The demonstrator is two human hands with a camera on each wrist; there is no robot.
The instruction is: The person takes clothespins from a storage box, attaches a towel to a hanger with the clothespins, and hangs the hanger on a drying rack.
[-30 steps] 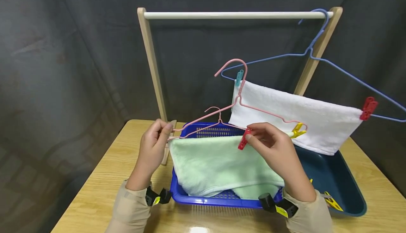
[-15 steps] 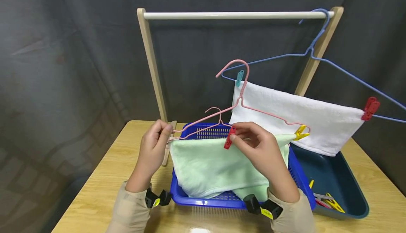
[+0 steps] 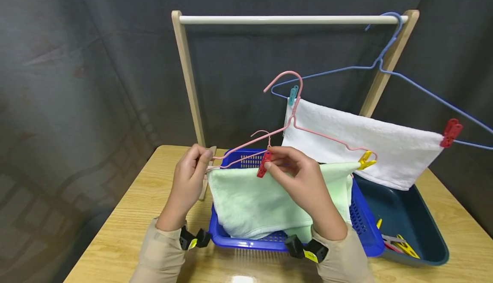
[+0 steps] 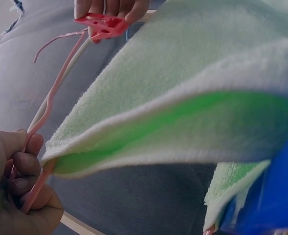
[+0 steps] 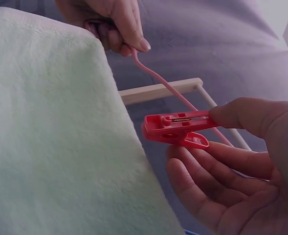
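My left hand grips the left end of a pink wire hanger. Over the hanger's lower bar drapes a light green towel, and a yellow clothespin fastens its right end. In the left wrist view, the left fingers curl round the hanger wire beside the towel's folded corner. My right hand pinches a red clothespin between thumb and fingertips, in front of the towel's top edge. The right wrist view shows that clothespin beside the towel, its jaws away from the cloth.
Beneath the towel is a blue basket with another pink hanger behind. A dark teal tray to the right holds several clothespins. On the rack's white bar hangs a blue hanger with a white towel clipped at both ends.
My right hand has moved left along the towel's top edge, carrying the red clothespin toward my left hand. The left hand keeps its hold on the hanger, nearly still.
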